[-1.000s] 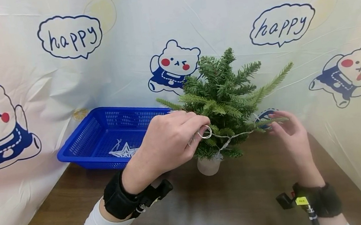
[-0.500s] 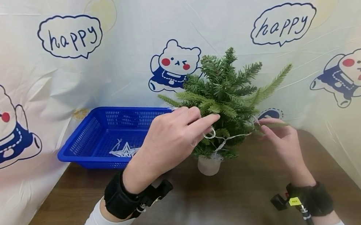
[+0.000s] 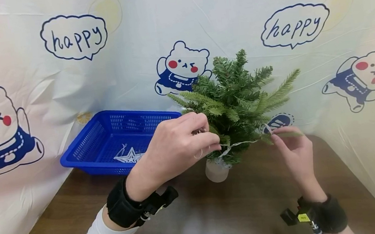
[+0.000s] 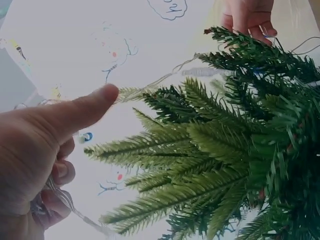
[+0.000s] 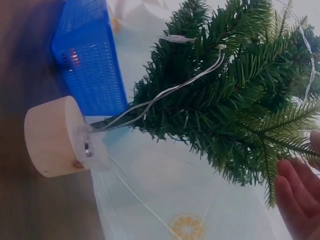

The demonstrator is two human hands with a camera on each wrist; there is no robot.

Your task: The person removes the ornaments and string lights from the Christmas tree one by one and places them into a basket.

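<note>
A small artificial Christmas tree (image 3: pixel 237 100) stands upright on a pale round base (image 3: pixel 217 170). My left hand (image 3: pixel 179 140), in front of its left side, grips a bundle of clear-wire string lights (image 4: pixel 47 205), the fingers curled and the thumb extended in the left wrist view. From there the wire crosses the front of the lower branches toward the right. My right hand (image 3: pixel 294 144), at the tree's right side, pinches the string lights near a light green branch tip; its fingers (image 5: pixel 295 195) lie right at that branch. Another stretch of wire (image 5: pixel 170 90) runs from the base up into the branches.
A blue plastic basket (image 3: pixel 75 155) sits left of the tree, with a white star ornament (image 3: pixel 130 156) inside. A printed cloth (image 3: pixel 231 9) hangs behind and at both sides of the brown table (image 3: pixel 251 205).
My right hand has moved left toward the tree and brought its thumb and index finger together on the wire. The left fingers have shifted around the bundle. The tree has turned or leaned slightly.
</note>
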